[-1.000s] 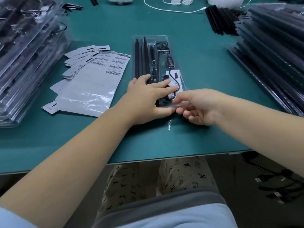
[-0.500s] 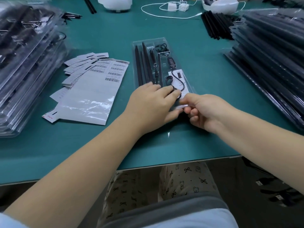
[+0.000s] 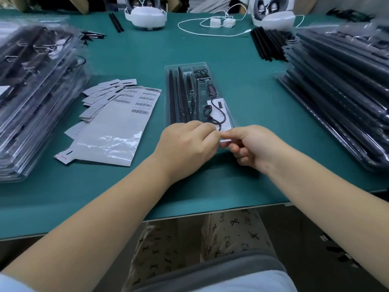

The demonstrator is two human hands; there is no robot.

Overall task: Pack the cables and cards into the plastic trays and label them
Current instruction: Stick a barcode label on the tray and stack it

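A clear plastic tray [image 3: 168, 98] lies lengthwise in the middle of the green table. It holds long black rods, a coiled black cable [image 3: 212, 114] and a white card [image 3: 221, 106]. My left hand [image 3: 187, 146] covers the tray's near end with its fingers curled on the near edge. My right hand [image 3: 250, 146] pinches that same near edge from the right. The fingertips of both hands meet there. The tray's near end is hidden under my hands.
Barcode label sheets [image 3: 126, 121] and small cards [image 3: 101, 95] lie left of the tray. Stacks of packed trays stand at the far left [image 3: 31, 91] and right [image 3: 345, 85]. Loose black rods [image 3: 267, 43], a white cable [image 3: 212, 24] and two white devices sit at the back.
My left hand's fingers went from lying flat on the tray to curling at its near edge. My right hand stays on that edge. The view has tilted up a little.
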